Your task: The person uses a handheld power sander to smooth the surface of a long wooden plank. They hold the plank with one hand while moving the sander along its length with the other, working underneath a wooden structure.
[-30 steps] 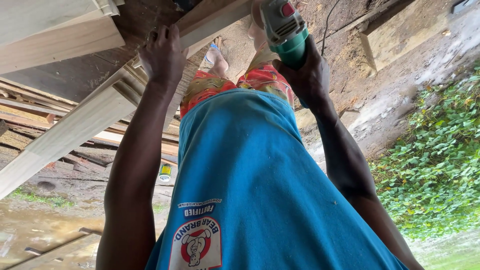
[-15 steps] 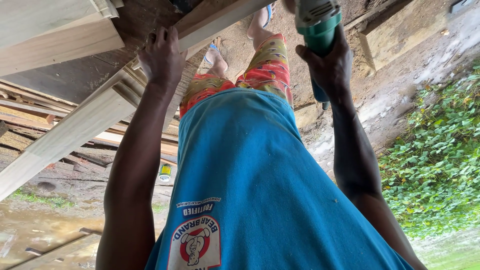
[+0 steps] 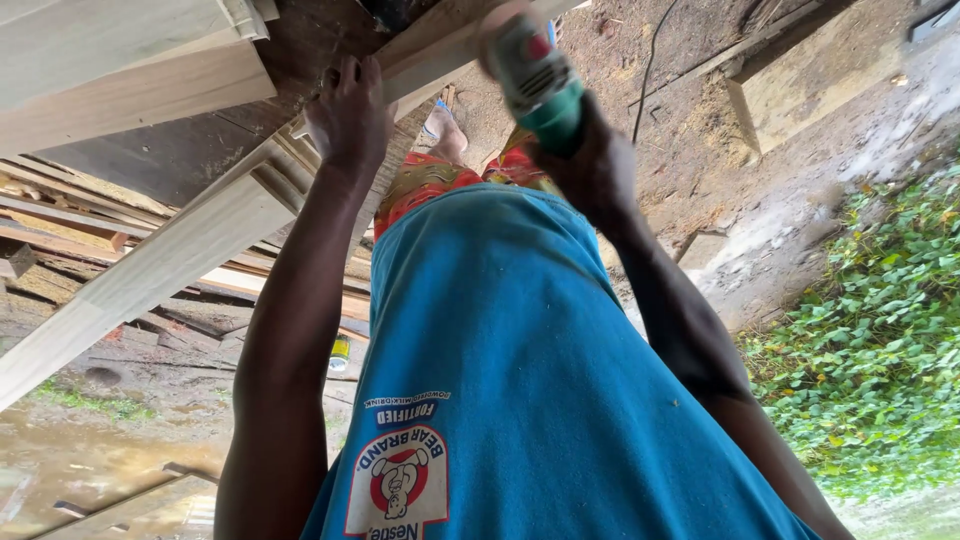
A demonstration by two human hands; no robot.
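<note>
The camera looks down my own body, so the scene appears upside down. My left hand (image 3: pixel 350 115) presses on a long pale wooden moulding (image 3: pixel 180 250) that runs diagonally across a bench. My right hand (image 3: pixel 590 165) grips a green power tool (image 3: pixel 535 80) with a grey head and a red switch, held against the same wood near the top of the view. My blue shirt (image 3: pixel 500 330) fills the middle. My patterned shorts (image 3: pixel 430 180) and one foot in a sandal (image 3: pixel 440 125) show beyond it.
More pale boards (image 3: pixel 120 70) lie at the upper left, with stacked rough timber (image 3: pixel 60 230) beneath. A black cable (image 3: pixel 650 60) trails over the sawdust-covered ground. A concrete ledge (image 3: pixel 800 90) sits upper right and green leafy plants (image 3: pixel 880 330) grow at the right. A small yellow can (image 3: pixel 340 352) stands on the ground.
My right hand has carried the power tool along the wood, first to the right and up, then back left. My left hand stays on the moulding.
</note>
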